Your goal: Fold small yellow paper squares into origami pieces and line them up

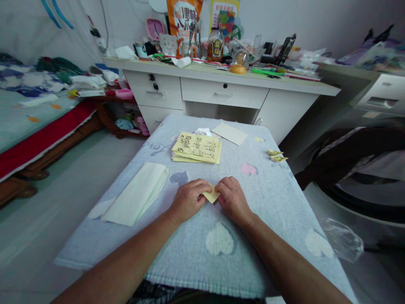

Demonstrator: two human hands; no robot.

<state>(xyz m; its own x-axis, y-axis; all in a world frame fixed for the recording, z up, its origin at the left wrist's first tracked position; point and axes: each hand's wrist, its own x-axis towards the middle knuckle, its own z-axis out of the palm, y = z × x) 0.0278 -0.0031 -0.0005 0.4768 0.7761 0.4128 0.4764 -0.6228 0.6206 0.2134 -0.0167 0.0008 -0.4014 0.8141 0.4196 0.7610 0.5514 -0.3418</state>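
Observation:
A small folded piece of yellow paper [211, 196] is pinched between my two hands, just above the cloth-covered table [218, 270]. My left hand [190, 197] grips its left side with curled fingers. On the right side, my right hand [233, 198] has its thumb and fingers closed on the same paper; the fingertips partly hide it. Beyond the hands lies a stack of yellow paper sheets [196, 147] with handwriting on the top one. To the left rests a folded bundle of pale paper [137, 194]. Two small folded yellow paper shapes [277, 156] sit at the right edge.
Behind the stack are a cream card [230, 133] and a crumpled white tissue [202, 131]. A white desk [221, 80] crowded with jars and packets stands past the table. The bed [38, 109] is at left, a washing machine [379, 101] at right, with a clear plastic bag [343, 240] below.

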